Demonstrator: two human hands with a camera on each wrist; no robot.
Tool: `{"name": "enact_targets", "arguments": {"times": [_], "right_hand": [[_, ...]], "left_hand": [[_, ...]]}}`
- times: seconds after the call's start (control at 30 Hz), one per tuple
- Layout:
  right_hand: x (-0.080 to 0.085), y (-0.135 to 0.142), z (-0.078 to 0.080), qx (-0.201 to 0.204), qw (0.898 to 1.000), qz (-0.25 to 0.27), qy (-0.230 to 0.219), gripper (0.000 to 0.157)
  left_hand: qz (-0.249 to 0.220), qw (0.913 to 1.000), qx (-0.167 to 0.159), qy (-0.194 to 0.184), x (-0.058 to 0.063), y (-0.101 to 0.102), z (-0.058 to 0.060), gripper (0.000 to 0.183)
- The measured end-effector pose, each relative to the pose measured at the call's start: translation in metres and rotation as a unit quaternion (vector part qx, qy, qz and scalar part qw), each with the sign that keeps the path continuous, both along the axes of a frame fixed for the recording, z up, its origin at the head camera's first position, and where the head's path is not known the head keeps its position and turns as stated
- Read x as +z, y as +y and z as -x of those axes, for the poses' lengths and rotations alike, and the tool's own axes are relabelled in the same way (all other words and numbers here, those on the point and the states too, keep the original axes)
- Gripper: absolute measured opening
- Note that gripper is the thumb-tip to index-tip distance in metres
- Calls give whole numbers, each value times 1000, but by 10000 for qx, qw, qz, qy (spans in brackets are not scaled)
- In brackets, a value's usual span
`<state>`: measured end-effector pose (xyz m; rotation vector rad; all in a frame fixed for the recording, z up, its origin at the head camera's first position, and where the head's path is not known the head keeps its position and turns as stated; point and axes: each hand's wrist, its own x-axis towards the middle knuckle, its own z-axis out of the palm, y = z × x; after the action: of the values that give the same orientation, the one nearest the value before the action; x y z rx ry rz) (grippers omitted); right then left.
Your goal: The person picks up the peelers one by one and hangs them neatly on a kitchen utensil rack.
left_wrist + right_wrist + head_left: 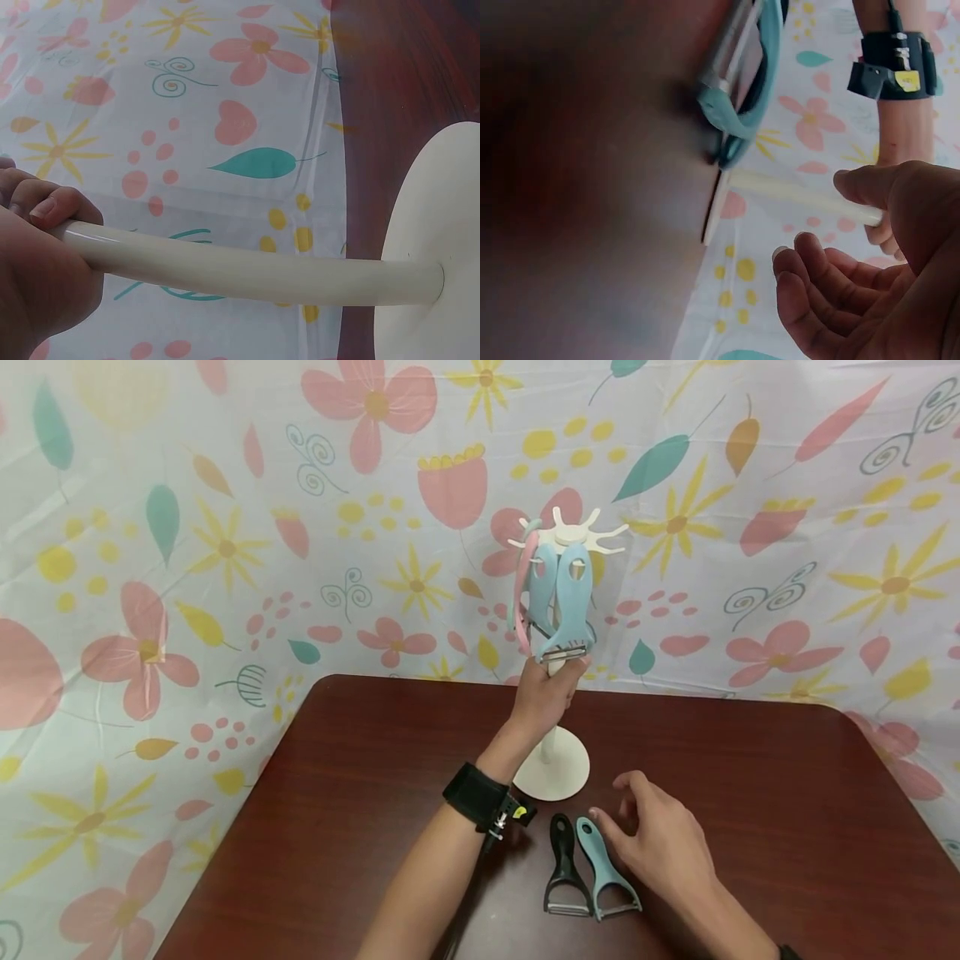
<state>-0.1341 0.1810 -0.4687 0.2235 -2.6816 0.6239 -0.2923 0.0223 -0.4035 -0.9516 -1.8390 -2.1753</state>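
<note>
My left hand (543, 697) grips the pole (247, 270) of a white rotating-style rack with several hooks (572, 533), just below the hanging peelers. On the hooks hang a light blue peeler (573, 597), a second blue peeler (541, 589) and, seen edge-on, a pink peeler (524, 581) with a green edge beside it. A black peeler (561, 843) and a blue-green peeler (597, 857) lie side by side on the table. Right of these two, my right hand (667, 835) hovers with relaxed, slightly bent fingers, holding nothing.
The rack's round white base (562, 777) stands on the dark brown table (390, 760), behind the two lying peelers. A flower-patterned cloth (285, 543) hangs behind the table. Around my left wrist is a black strap (476, 795) with a small camera and cable.
</note>
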Motion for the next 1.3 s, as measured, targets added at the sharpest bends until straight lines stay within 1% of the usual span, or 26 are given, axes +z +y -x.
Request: {"name": "enact_targets", "arguments": {"times": [0.17,0.33,0.43,0.63,0.73,0.97,1.13,1.3], "right_hand": [[-5,0,-2,1,10000,-67,-55,44],[-7,0,-4,0,9996,-133,-242,46],[-7,0,-5,0,9986,-177,-495,45],[-7,-1,-8,-35,9909,-275,-1317,45],[-7,-1,-9,-17,9879,-316,-1521,45],[-10,-4,-14,170,9835,-548,-1714,40],[-11,-7,-15,144,9832,-693,-1680,40],[-11,-10,-15,147,9824,-729,-1712,37]], "left_hand": [[-76,9999,-57,-31,0,0,0,49],[-50,9999,-51,-88,0,0,0,50],[-56,9999,-40,-83,1,0,0,49],[-45,9999,-49,-118,0,0,-1,49],[-3,9999,-18,-163,-1,0,-2,49],[46,9998,37,-165,-1,0,-2,48],[39,10000,55,-68,-1,0,-1,47],[-6,10000,5,-65,0,0,-1,48]]}}
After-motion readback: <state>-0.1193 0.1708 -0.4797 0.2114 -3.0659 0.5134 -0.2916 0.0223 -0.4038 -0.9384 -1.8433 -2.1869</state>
